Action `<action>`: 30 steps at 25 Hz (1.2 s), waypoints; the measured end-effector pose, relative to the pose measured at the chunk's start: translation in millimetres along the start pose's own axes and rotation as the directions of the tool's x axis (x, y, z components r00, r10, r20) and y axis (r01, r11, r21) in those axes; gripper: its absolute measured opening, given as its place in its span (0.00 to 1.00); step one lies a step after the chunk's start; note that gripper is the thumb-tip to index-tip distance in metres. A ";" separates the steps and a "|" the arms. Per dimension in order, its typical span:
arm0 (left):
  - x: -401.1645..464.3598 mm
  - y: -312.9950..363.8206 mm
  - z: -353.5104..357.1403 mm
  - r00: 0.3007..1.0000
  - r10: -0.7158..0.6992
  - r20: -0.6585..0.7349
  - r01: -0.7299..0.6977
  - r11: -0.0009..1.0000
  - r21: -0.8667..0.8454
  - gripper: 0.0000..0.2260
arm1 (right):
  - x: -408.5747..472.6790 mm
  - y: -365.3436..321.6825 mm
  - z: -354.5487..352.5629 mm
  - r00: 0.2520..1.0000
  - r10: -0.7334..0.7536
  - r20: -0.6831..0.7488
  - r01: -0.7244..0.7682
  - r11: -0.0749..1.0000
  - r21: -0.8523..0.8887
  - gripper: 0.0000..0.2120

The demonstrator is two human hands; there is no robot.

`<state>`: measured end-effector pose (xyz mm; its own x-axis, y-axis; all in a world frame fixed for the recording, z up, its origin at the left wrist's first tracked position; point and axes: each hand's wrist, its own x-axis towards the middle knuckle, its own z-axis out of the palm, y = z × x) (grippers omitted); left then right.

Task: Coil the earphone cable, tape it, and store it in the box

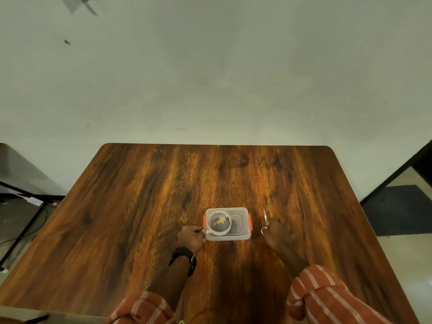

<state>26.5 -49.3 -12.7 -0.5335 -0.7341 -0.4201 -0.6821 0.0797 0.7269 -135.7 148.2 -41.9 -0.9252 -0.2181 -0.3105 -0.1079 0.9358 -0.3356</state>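
A small clear plastic box (pixel 243 233) with orange side latches sits near the table's front middle, its lid on. Through the plastic I can see the dark earphone cable (pixel 234 224) coiled inside, with a yellow patch on it. A roll of clear tape (pixel 218 232) rests on the left part of the lid. My left hand (pixel 190 237) is at the box's left side, fingers pinching the near-left edge of the tape roll. My right hand (pixel 278 233) lies to the right of the box, fingers closed on small metal scissors (pixel 265 218) whose blades point away from me.
The wooden table (pixel 145 206) reaches to a pale wall at the back. A dark metal frame (pixel 25 195) stands off the left edge, and a dark floor mat (pixel 397 209) lies beyond the right edge. A black watch (pixel 183 254) is on my left wrist.
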 end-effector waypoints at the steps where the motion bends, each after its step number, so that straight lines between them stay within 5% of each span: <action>1: -0.5 -0.3 0.6 1.000 -0.009 -0.001 0.009 1.000 -0.006 0.07 | -3.8 -10.7 -6.8 1.000 -0.006 -0.004 0.006 1.000 0.025 0.16; 4: -1.1 -1.6 2.8 1.000 -0.025 -0.007 0.025 0.999 -0.026 0.07 | -13.0 -44.8 -5.5 0.992 -0.117 -0.054 0.118 0.993 0.021 0.12; 10: 0.0 -6.0 3.5 1.000 -0.017 0.002 0.017 0.999 -0.048 0.07 | -28.5 -64.2 16.7 0.994 -0.087 -0.070 0.088 0.996 0.016 0.17; 16: -3.5 -4.7 9.3 0.991 0.109 -0.083 -0.106 0.993 0.041 0.07 | -32.8 -43.8 35.6 0.991 -0.002 -0.133 0.060 0.901 0.429 0.10; 20: 3.3 2.2 15.1 0.978 0.198 -0.059 -0.192 0.977 0.090 0.09 | -25.6 -46.5 19.5 0.996 -0.019 -0.087 0.064 0.835 0.546 0.13; 30: 3.8 29.0 9.1 0.971 0.224 0.083 -0.233 0.963 0.135 0.09 | -20.1 -53.8 -43.7 0.975 -0.211 0.075 0.156 0.880 0.449 0.13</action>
